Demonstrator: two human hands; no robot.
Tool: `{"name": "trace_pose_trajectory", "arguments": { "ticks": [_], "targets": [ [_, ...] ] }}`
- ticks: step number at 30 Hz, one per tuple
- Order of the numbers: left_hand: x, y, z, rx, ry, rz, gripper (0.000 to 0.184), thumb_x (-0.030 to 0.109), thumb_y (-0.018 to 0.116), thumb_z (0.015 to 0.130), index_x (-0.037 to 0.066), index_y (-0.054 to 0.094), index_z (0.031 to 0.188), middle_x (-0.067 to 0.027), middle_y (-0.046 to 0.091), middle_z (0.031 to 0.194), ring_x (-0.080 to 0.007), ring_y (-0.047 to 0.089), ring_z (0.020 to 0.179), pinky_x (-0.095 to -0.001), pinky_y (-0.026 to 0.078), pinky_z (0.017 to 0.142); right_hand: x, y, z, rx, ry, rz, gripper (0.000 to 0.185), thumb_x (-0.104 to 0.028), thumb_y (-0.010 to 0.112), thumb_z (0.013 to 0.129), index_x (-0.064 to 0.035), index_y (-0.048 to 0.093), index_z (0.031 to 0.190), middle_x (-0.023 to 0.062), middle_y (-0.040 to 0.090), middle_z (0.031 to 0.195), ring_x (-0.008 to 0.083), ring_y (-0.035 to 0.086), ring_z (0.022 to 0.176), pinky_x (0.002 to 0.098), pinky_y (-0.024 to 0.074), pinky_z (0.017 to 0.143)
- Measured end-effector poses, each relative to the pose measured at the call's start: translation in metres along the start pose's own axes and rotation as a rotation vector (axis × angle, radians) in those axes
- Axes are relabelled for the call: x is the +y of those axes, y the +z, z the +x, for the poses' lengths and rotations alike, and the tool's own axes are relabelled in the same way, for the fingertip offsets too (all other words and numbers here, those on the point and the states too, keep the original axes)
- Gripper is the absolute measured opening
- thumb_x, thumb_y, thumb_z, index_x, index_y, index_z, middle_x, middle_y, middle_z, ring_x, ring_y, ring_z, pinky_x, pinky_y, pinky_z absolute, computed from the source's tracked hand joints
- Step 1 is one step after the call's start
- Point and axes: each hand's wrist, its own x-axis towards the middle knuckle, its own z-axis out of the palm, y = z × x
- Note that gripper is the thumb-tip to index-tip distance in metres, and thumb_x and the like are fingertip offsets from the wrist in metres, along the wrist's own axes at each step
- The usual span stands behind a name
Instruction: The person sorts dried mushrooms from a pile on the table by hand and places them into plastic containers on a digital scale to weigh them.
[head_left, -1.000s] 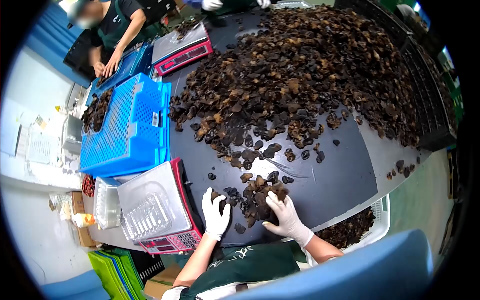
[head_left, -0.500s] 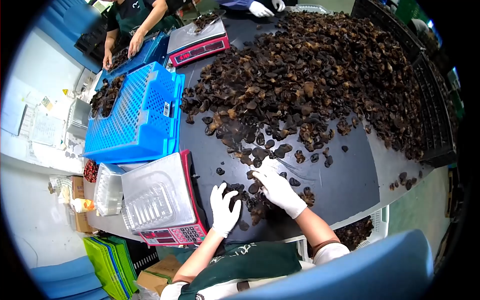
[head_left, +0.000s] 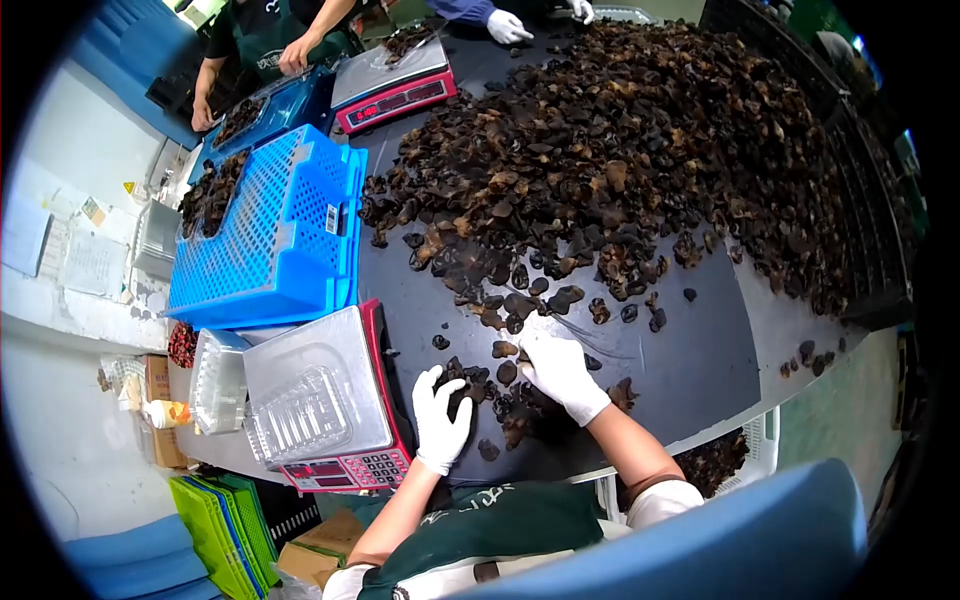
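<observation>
Small clusters of dark wood ear mushrooms (head_left: 515,410) lie on the black table mat in front of me, between my hands. My left hand (head_left: 440,420), in a white glove, is at their left side with thumb and fingers apart, the fingertips beside the nearest pieces. On the other side, my gloved right hand (head_left: 560,373) bends over the mushrooms with its fingers curled together. Whatever lies under those fingers is hidden. A loose round mushroom piece (head_left: 506,373) shows just left of the right hand.
A large mushroom heap (head_left: 640,150) covers the far table. To the left are a red scale (head_left: 325,390) with a clear plastic tray (head_left: 305,410) on it, and a blue basket (head_left: 325,255). Another scale (head_left: 395,85) stands farther back. Co-workers' hands (head_left: 508,27) work across the table.
My right hand has drawn its fingers in and shifted slightly right. My left hand has moved a little left, away from the pieces. Across the table, the co-workers' hands have shifted.
</observation>
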Motion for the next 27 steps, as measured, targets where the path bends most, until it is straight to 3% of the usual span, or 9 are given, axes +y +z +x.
{"name": "trace_pose_trajectory", "arguments": {
  "ticks": [5, 11, 14, 16, 18, 19, 22, 23, 27],
  "targets": [
    [-0.004, 0.000, 0.001, 0.020, -0.007, -0.014, 0.031, 0.011, 0.071, 0.079, 0.008, 0.064, 0.109, -0.0210, 0.049, 0.133, -0.0391, 0.044, 0.125, -0.0470, 0.034, 0.108, 0.009, -0.011, -0.002, -0.097, 0.099, 0.111, 0.013, -0.015, 0.063, 0.074, -0.0111, 0.063, 0.086, 0.0106, 0.062, 0.082, 0.0309, 0.061, 0.086, 0.0405, 0.0516, 0.074],
    [-0.003, 0.000, 0.014, 0.022, -0.037, -0.051, 0.028, 0.009, 0.069, 0.080, 0.007, 0.064, 0.107, -0.0204, 0.051, 0.129, -0.0369, 0.047, 0.121, -0.0451, 0.037, 0.105, 0.041, -0.099, -0.038, 0.053, 0.542, 1.035, 0.024, -0.016, 0.070, 0.075, -0.0033, 0.067, 0.095, 0.0041, 0.065, 0.079, 0.0155, 0.062, 0.074, 0.0309, 0.0518, 0.067],
    [-0.001, 0.012, 0.039, 0.041, 0.094, -0.108, 0.020, 0.006, 0.066, 0.082, 0.006, 0.066, 0.102, -0.0135, 0.064, 0.104, -0.0320, 0.059, 0.101, -0.0406, 0.046, 0.092, 0.072, -0.128, -0.088, 0.050, -0.188, 2.018, 0.033, -0.027, 0.066, 0.083, -0.0057, 0.067, 0.108, 0.0108, 0.065, 0.084, 0.0181, 0.062, 0.060, 0.0296, 0.0522, 0.053],
    [0.008, 0.023, 0.058, -0.043, 0.106, -0.170, 0.017, 0.007, 0.065, 0.084, 0.006, 0.066, 0.100, -0.0129, 0.065, 0.097, -0.0306, 0.062, 0.093, -0.0380, 0.049, 0.085, 0.058, -0.164, -0.090, 0.022, -0.715, 2.209, 0.041, -0.039, 0.058, 0.090, -0.0096, 0.064, 0.119, 0.0124, 0.064, 0.087, 0.0193, 0.063, 0.052, 0.0277, 0.0508, 0.045],
    [0.019, 0.035, 0.076, -0.124, 0.106, -0.207, 0.017, 0.009, 0.065, 0.085, 0.006, 0.066, 0.102, -0.0134, 0.065, 0.097, -0.0304, 0.063, 0.092, -0.0367, 0.050, 0.082, 0.066, -0.172, -0.099, 0.097, -0.794, 2.168, 0.063, -0.055, 0.052, 0.092, -0.0169, 0.050, 0.142, 0.0133, 0.066, 0.093, 0.0215, 0.066, 0.053, 0.0263, 0.0498, 0.040],
    [0.025, 0.042, 0.083, -0.149, 0.110, -0.214, 0.018, 0.011, 0.065, 0.085, 0.006, 0.066, 0.103, -0.0134, 0.064, 0.100, -0.0307, 0.063, 0.093, -0.0369, 0.050, 0.082, 0.053, -0.171, -0.092, 0.225, -0.696, 2.300, 0.050, -0.044, 0.045, 0.097, -0.0068, 0.061, 0.126, 0.0144, 0.067, 0.089, 0.0229, 0.066, 0.060, 0.0255, 0.0505, 0.044],
    [0.024, 0.062, 0.090, -0.292, 0.191, -0.017, 0.026, 0.017, 0.067, 0.082, 0.005, 0.064, 0.105, -0.0125, 0.062, 0.102, -0.0294, 0.062, 0.091, -0.0362, 0.051, 0.082, 0.046, -0.135, -0.092, 0.326, 0.392, 1.769, 0.032, -0.030, 0.060, 0.091, -0.0059, 0.069, 0.109, 0.0065, 0.066, 0.076, 0.0197, 0.063, 0.064, 0.0277, 0.0518, 0.058],
    [0.020, 0.067, 0.089, -0.336, 0.201, 0.027, 0.024, 0.018, 0.067, 0.081, 0.006, 0.065, 0.102, -0.0122, 0.061, 0.101, -0.0298, 0.062, 0.091, -0.0368, 0.051, 0.081, 0.038, -0.127, -0.085, 0.169, 0.740, 1.210, 0.026, -0.026, 0.066, 0.087, -0.0058, 0.071, 0.103, 0.0038, 0.065, 0.074, 0.0182, 0.061, 0.064, 0.0286, 0.0511, 0.061],
    [-0.003, 0.072, 0.088, -0.269, 0.166, -0.149, 0.019, 0.011, 0.070, 0.077, 0.004, 0.065, 0.093, -0.0106, 0.063, 0.088, -0.0251, 0.062, 0.077, -0.0342, 0.052, 0.071, 0.004, -0.070, -0.064, 0.014, 0.258, 0.465, 0.029, -0.023, 0.071, 0.078, -0.0113, 0.072, 0.105, 0.0046, 0.067, 0.094, 0.0227, 0.062, 0.086, 0.0380, 0.0508, 0.073]
  ]
}}
